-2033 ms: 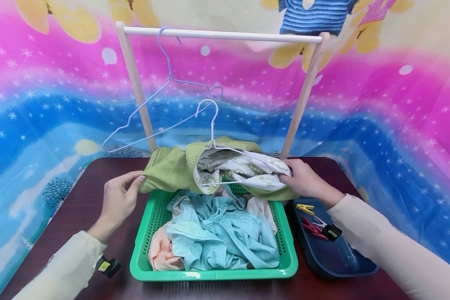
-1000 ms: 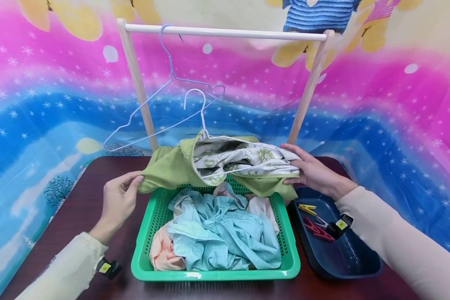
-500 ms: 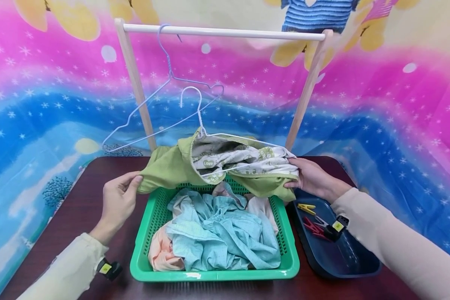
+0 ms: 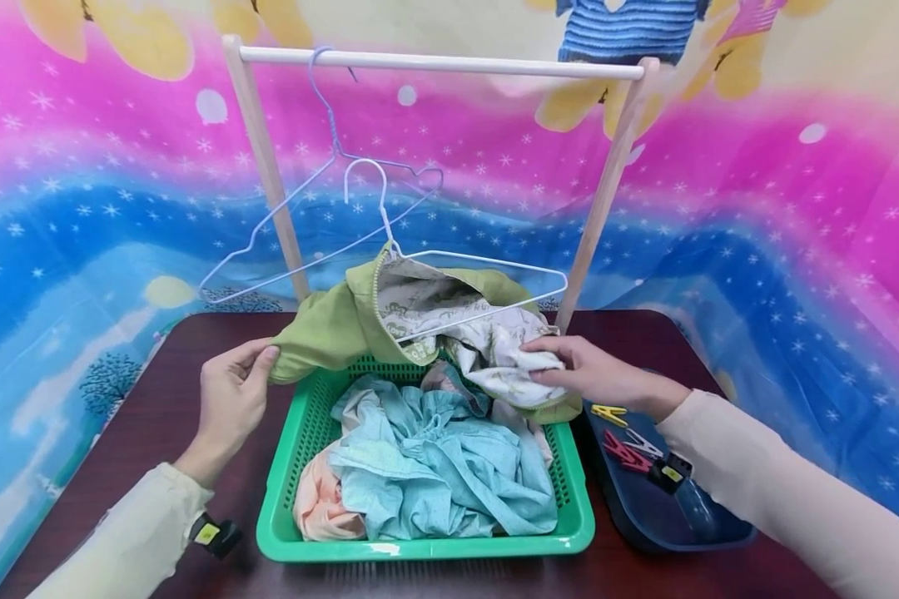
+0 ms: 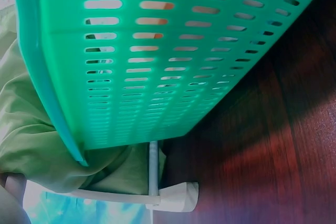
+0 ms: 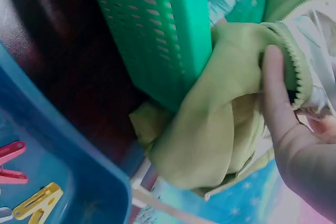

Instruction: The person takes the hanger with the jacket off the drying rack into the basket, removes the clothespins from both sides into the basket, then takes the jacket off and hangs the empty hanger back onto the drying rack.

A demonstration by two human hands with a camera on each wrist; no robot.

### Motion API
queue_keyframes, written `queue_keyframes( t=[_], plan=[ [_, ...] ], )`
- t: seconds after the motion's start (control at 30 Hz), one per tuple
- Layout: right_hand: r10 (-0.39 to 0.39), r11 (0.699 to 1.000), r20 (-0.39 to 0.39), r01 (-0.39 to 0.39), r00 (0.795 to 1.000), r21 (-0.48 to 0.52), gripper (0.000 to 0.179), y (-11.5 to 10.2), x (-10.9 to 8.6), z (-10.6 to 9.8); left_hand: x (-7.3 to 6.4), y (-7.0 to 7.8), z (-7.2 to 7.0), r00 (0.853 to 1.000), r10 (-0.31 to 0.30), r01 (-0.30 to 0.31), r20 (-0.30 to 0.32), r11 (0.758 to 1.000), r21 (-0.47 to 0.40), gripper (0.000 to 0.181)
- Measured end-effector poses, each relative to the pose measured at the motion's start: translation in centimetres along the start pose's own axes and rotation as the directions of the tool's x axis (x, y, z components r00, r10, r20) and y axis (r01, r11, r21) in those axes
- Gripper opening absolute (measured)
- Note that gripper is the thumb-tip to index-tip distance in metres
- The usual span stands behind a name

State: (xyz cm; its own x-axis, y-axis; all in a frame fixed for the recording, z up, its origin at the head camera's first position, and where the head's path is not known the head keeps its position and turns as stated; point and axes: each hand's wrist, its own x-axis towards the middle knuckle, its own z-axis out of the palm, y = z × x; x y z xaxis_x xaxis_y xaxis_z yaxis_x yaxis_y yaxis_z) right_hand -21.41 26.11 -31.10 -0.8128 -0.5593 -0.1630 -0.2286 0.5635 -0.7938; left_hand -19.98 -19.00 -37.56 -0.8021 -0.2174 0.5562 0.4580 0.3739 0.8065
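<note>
A green zip jacket point(image 4: 330, 320) with a white printed lining point(image 4: 479, 320) stretches above the back of the green basket point(image 4: 427, 549). My left hand point(image 4: 234, 399) pinches its sleeve end at the left. Near the opposite front edge, my right hand point(image 4: 592, 374) grips the jacket, thumb point(image 6: 275, 87) on the green cloth beside the zipper teeth point(image 6: 296, 72). A white wire hanger point(image 4: 487, 259) has its left part hidden inside the jacket. Its right end is bare above the lining, and its hook point(image 4: 365, 166) stands up free.
Behind, a rack with a white rail point(image 4: 449, 62) carries a lilac wire hanger point(image 4: 333, 150). Light-blue clothing point(image 4: 449, 466) and peach cloth point(image 4: 325, 499) lie in the basket. A dark blue tray point(image 4: 689, 516) at the right holds yellow point(image 4: 608, 414), red and white pegs.
My right hand has moved lower and leftward with the jacket's front edge, baring the hanger's right end. The hanger hook has shifted left and up. My left hand stays at the sleeve end.
</note>
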Motion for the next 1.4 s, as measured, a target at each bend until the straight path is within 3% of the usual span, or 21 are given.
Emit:
queue_keyframes(
  t=[0.1,0.33,0.4,0.5,0.67,0.8,0.93,1.13,1.4],
  plan=[
    [-0.048,0.996,0.026,0.049,0.999,-0.068,0.049,-0.7,0.0,0.9,0.0,0.1,0.0,1.0,-0.002,0.002,0.005,1.0,0.005,0.011],
    [-0.08,0.997,0.137,0.082,0.987,-0.006,0.055,-2.6,0.2,3.1,0.0,0.2,0.0,1.0,-0.005,0.005,0.003,1.0,0.013,0.011],
    [-0.066,0.997,0.191,0.071,0.979,-0.018,0.058,-2.7,0.2,4.0,0.0,0.2,0.0,1.0,-0.002,0.002,0.005,1.0,0.012,0.011],
    [-0.022,0.99,0.251,0.055,0.968,-0.127,0.062,-2.7,0.2,5.3,0.0,0.2,-0.1,1.0,-0.002,0.002,0.01,1.0,0.015,0.011],
    [0.092,0.949,0.314,0.012,0.945,-0.315,0.072,-2.7,0.2,6.4,-0.1,0.1,-0.3,0.999,0.002,-0.004,0.035,0.998,0.061,0.012],
    [0.15,0.95,0.349,-0.036,0.925,-0.311,0.077,-2.3,0.2,6.7,-0.3,0.1,-0.5,0.997,0.021,-0.029,0.078,0.994,0.103,0.012],
    [0.177,0.959,0.356,-0.079,0.918,-0.273,0.078,-2.1,0.0,6.7,-0.4,0.0,-0.5,0.993,0.031,-0.043,0.11,0.993,0.11,0.013],
    [0.173,0.966,0.332,-0.095,0.927,-0.239,0.076,-2.8,-0.6,5.9,-0.5,-0.2,-0.6,0.992,0.034,-0.048,0.119,0.992,0.115,0.013],
    [0.084,0.976,0.269,-0.025,0.96,-0.215,0.062,-3.5,-1.3,4.8,-0.6,0.0,-0.8,0.99,0.03,-0.047,0.138,0.992,0.118,0.013]
  ],
)
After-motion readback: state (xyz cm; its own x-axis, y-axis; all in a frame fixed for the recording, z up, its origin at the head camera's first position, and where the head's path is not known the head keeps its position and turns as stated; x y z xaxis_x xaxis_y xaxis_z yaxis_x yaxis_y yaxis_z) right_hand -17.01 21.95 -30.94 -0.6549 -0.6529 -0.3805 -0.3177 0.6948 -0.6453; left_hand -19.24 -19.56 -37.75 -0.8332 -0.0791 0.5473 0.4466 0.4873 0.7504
